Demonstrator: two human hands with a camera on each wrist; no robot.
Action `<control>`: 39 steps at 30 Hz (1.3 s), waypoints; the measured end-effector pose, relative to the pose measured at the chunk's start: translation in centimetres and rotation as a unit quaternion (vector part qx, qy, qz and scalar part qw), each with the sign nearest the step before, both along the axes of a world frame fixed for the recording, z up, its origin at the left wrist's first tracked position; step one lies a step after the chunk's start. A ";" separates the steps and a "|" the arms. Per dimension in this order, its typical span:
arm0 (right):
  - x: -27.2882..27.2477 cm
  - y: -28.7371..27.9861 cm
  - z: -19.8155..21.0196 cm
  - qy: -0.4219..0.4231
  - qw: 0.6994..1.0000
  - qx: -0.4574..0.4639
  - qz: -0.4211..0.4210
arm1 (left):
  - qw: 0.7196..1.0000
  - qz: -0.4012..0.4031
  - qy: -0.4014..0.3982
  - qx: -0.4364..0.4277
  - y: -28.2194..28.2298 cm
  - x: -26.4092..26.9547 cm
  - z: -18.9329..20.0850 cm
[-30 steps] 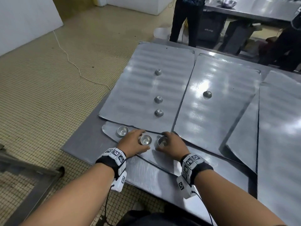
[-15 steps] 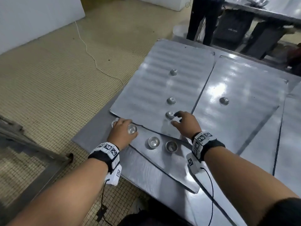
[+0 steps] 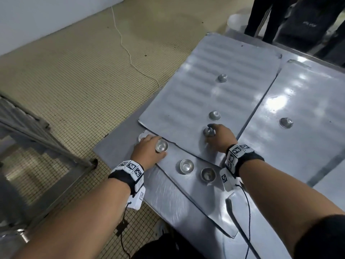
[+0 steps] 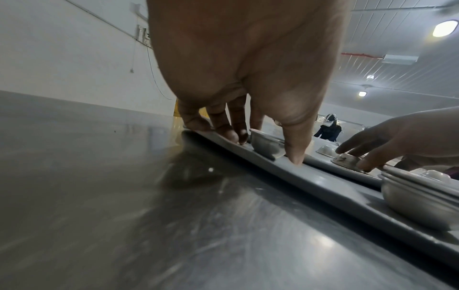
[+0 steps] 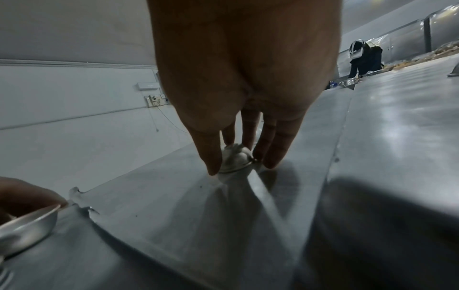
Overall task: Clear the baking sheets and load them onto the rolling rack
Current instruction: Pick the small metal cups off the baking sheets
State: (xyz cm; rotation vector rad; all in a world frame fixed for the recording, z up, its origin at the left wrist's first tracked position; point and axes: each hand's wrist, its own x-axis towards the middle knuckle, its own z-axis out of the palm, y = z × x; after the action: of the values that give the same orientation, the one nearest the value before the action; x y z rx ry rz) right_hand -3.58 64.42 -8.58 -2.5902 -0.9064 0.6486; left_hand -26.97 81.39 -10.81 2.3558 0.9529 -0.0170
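Note:
Several flat grey baking sheets overlap on a steel table. On the near sheet (image 3: 168, 186), my left hand (image 3: 152, 147) pinches an upright small metal cup (image 3: 161, 146) between thumb and fingers; the left wrist view shows this cup (image 4: 267, 146) with my fingertips touching the sheet. On the large ribbed sheet (image 3: 196, 86), my right hand (image 3: 214, 136) closes thumb and fingers round an upside-down cup (image 3: 208, 132), which also shows in the right wrist view (image 5: 236, 159). Two more upright cups (image 3: 186, 166) (image 3: 208, 174) stand between my wrists.
Upside-down cups sit farther up the ribbed sheet (image 3: 214, 115) (image 3: 222, 78), and one on the right sheet (image 3: 286, 122). A metal frame (image 3: 46, 143) stands on the tiled floor to the left. People stand beyond the table's far end (image 3: 261, 19). A white cable (image 3: 128, 53) crosses the floor.
My left hand left the middle cup and moved left to the end cup. My right hand left its cup and reached forward to the upside-down cup on the ribbed sheet.

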 end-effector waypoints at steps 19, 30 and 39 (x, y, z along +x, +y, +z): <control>-1.1 -0.4 -1.1 0.022 0.999 -0.005 -0.032 | 0.999 -0.015 0.019 0.046 -0.6 0.7 -0.3; -2.0 -0.7 -0.7 0.006 0.996 0.073 -0.056 | 0.999 -0.022 0.009 0.039 -0.6 0.5 -0.1; -2.0 -1.3 -0.8 0.019 0.996 0.075 -0.044 | 0.999 -0.027 0.016 0.037 -0.5 0.6 -0.2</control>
State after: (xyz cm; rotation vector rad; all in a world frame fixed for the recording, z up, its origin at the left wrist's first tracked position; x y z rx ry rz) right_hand -5.58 63.08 -9.36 -2.4605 -0.7913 0.5813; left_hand -26.35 80.93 -10.96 2.4562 0.9199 -0.0415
